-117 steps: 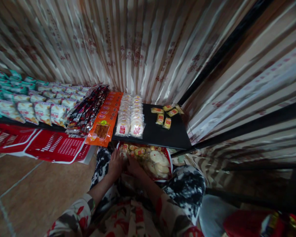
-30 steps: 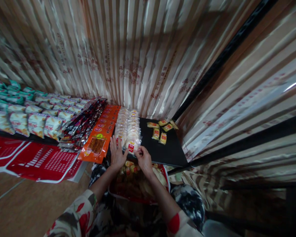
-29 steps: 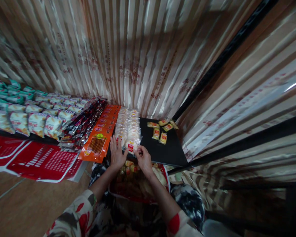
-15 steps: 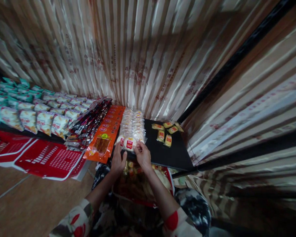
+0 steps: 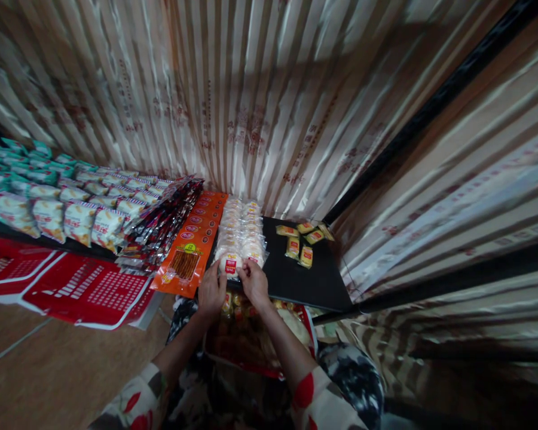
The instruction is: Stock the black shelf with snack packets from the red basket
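Observation:
My left hand [image 5: 211, 291] and my right hand [image 5: 253, 282] are side by side at the front edge of a black shelf [image 5: 305, 280]. Between their fingers they hold a clear packet of round white cake with a red label [image 5: 231, 263], at the front of two rows of the same packets [image 5: 242, 230]. Both hands have fingers curled round the packet's lower edge. Under my wrists, on my lap, lies a red bag [image 5: 251, 343] with more wrapped snacks inside.
Several small yellow packets [image 5: 301, 242] lie on the shelf at the right. Left of the cakes are orange snack packs [image 5: 192, 245], dark red packs [image 5: 159, 224], then white and green bags [image 5: 67, 206]. Red flat crates [image 5: 72, 286] hang below. Striped curtains surround the shelf.
Both hands came up from the lap bag to the shelf edge with a cake packet. Over the last second they drew together and took hold of the front packet.

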A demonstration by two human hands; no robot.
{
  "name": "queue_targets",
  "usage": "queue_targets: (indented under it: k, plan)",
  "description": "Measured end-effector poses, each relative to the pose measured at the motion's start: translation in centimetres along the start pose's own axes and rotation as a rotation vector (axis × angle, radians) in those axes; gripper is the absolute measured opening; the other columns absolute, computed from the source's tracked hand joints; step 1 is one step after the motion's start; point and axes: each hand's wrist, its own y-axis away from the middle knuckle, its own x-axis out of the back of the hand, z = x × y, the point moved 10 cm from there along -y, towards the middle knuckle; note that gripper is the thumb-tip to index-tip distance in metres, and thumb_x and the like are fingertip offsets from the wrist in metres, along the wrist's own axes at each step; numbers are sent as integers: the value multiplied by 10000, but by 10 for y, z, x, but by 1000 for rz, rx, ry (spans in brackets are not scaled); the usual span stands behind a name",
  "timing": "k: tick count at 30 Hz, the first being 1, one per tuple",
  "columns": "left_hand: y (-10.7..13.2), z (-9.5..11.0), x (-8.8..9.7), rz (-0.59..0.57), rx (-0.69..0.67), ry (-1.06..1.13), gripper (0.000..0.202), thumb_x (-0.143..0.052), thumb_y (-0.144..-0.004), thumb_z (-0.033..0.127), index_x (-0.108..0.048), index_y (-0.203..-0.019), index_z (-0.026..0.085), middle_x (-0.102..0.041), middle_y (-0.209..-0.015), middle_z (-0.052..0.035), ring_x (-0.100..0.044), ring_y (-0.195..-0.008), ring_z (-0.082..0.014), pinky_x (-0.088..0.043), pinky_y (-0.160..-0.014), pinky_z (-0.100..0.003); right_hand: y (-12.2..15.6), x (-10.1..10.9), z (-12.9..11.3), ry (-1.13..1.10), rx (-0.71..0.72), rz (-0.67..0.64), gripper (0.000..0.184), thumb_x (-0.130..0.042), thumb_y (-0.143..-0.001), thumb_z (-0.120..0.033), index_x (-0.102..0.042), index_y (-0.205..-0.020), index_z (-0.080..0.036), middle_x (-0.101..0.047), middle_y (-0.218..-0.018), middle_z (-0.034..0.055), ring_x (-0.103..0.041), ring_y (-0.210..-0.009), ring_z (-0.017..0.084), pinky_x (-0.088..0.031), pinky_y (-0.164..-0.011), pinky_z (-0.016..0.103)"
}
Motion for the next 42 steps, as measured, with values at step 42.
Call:
queue_targets:
  k: [42]
  plan:
    - [149, 33, -96, -706, -153, -131, 356, -381, -824, 112, -542, -1135, 177, -469, -1317, -122, -485, -1186, -208, -427, -972, -378, 109, 58, 168, 299, -132, -118, 246, -567, -715, -108, -723, -897, -165, -637, -1128, 110, -565, -1081, 226, -415, -961, 346]
